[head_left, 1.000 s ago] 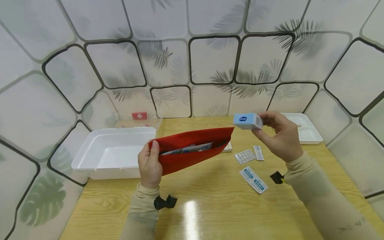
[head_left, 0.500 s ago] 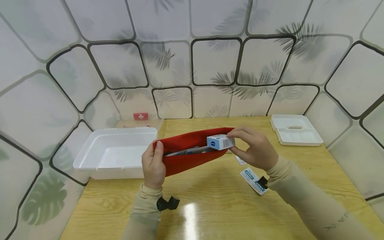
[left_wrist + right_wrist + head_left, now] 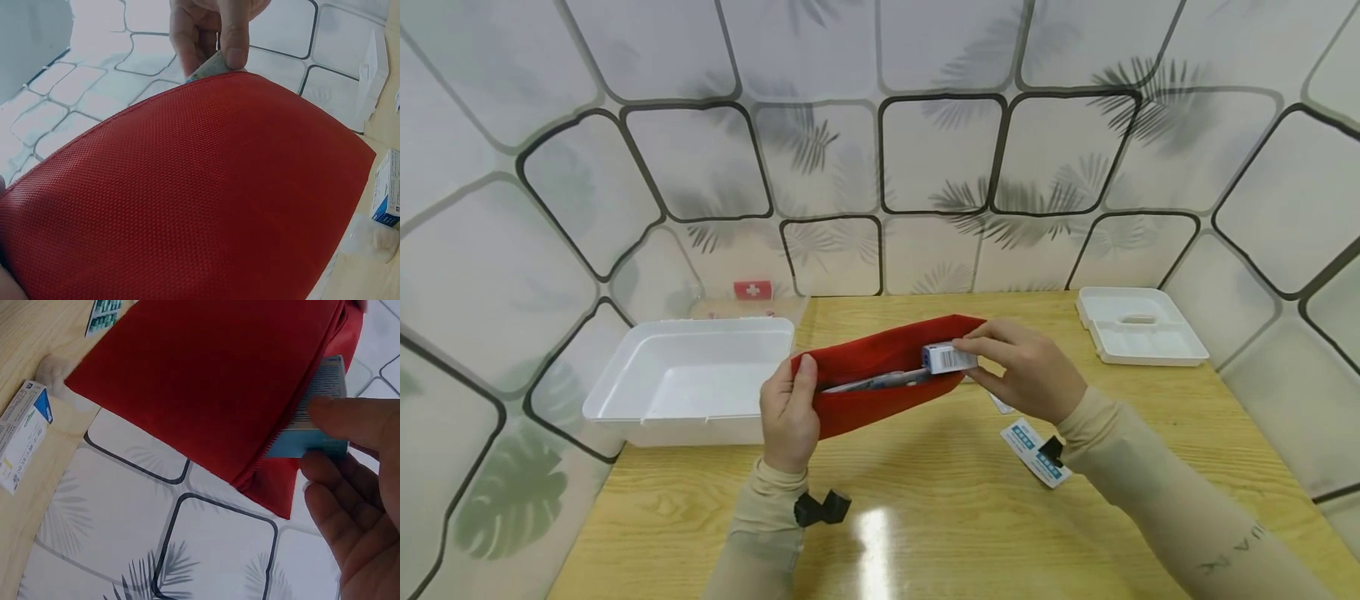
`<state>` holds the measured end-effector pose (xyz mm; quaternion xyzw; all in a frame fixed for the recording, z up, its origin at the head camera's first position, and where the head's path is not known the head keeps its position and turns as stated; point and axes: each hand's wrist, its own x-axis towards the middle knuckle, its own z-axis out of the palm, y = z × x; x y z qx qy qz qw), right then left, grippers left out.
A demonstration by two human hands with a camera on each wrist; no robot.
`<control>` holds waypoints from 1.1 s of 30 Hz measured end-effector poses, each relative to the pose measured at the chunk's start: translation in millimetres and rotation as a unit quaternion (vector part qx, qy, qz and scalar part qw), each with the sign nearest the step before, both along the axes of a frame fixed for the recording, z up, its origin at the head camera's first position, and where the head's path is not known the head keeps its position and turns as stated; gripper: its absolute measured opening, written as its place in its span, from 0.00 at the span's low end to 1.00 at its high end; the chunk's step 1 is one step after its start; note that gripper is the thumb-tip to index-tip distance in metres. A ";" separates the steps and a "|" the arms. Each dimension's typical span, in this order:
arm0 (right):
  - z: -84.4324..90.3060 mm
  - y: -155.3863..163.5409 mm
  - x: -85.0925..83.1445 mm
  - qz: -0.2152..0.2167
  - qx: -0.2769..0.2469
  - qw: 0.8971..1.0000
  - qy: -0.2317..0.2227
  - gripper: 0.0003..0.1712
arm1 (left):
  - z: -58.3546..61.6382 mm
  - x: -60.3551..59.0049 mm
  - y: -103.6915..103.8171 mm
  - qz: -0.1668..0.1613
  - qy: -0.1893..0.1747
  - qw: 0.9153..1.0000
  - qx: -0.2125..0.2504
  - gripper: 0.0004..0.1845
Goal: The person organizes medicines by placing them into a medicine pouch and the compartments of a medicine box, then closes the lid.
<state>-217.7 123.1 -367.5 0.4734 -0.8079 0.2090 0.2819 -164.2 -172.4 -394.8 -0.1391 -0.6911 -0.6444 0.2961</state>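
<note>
A red fabric pouch (image 3: 880,410) is held up above the table, its mouth spread and several flat packets (image 3: 880,382) showing inside. My left hand (image 3: 792,417) grips the pouch's left end, thumb on the near side. At the right end of the mouth, my right hand (image 3: 1026,367) pinches a small blue and white medicine box (image 3: 949,358) between thumb and fingers. The right wrist view shows that box (image 3: 325,387) partly inside the opening, its lower part hidden by the red cloth (image 3: 206,381). In the left wrist view only a corner of the box (image 3: 211,67) rises over the pouch edge.
An open white plastic bin (image 3: 692,375) stands at the left of the wooden table (image 3: 940,533). A white tray with a handle (image 3: 1142,327) lies at the back right. A blue and white sachet (image 3: 1033,450) lies near my right wrist. Another medicine box (image 3: 25,434) sits behind the pouch.
My right hand has brought the medicine box leftward and down from beside the pouch, partly into its mouth. My left hand keeps its grip and has shifted slightly right.
</note>
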 end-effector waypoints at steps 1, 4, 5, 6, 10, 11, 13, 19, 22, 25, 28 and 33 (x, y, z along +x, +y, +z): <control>0.5 -1.3 0.2 0.002 0.008 1.000 -0.002 0.26 | -0.2 0.3 0.2 -0.004 0.000 1.000 -0.002 0.14; 1.2 -4.9 0.3 0.004 0.032 0.999 -0.017 0.26 | -0.4 0.7 0.7 -0.010 0.005 1.000 -0.007 0.13; 1.4 -5.8 0.6 0.002 0.042 0.999 -0.025 0.26 | -0.4 0.7 0.7 -0.010 0.008 1.000 -0.008 0.13; 1.6 -6.6 1.0 -0.002 0.054 0.998 -0.034 0.25 | -0.4 0.5 0.8 -0.009 0.012 1.000 -0.009 0.13; 1.1 -7.6 2.9 -0.028 0.097 0.993 -0.064 0.23 | 0.1 -0.4 0.7 -0.009 0.025 1.000 -0.014 0.13; 0.8 -7.7 3.3 -0.034 0.106 0.992 -0.068 0.22 | 0.2 -0.7 0.6 -0.008 0.027 0.999 -0.016 0.13; 0.6 -8.0 4.1 -0.044 0.119 0.990 -0.068 0.21 | 0.4 -1.0 0.5 -0.007 0.031 0.999 -0.018 0.13; 1.5 -10.2 6.3 -0.054 0.144 0.987 -0.040 0.18 | -0.8 -1.5 -0.6 0.002 0.039 0.999 -0.016 0.13; 0.0 -13.0 7.4 -0.042 0.141 0.989 -0.035 0.17 | -1.3 -1.6 -0.5 0.002 0.040 0.999 -0.010 0.13; -3.1 -18.8 7.9 -0.015 0.124 0.991 -0.043 0.15 | -1.3 -1.3 0.6 -0.001 0.038 0.999 -0.006 0.14; -7.4 -25.6 7.6 0.011 0.103 0.994 -0.047 0.13 | -2.1 -1.2 2.5 -0.003 0.038 0.999 -0.007 0.13; -14.0 -34.8 7.9 0.047 0.075 0.995 -0.040 0.12 | -2.3 -0.9 4.5 -0.002 0.042 0.999 -0.012 0.12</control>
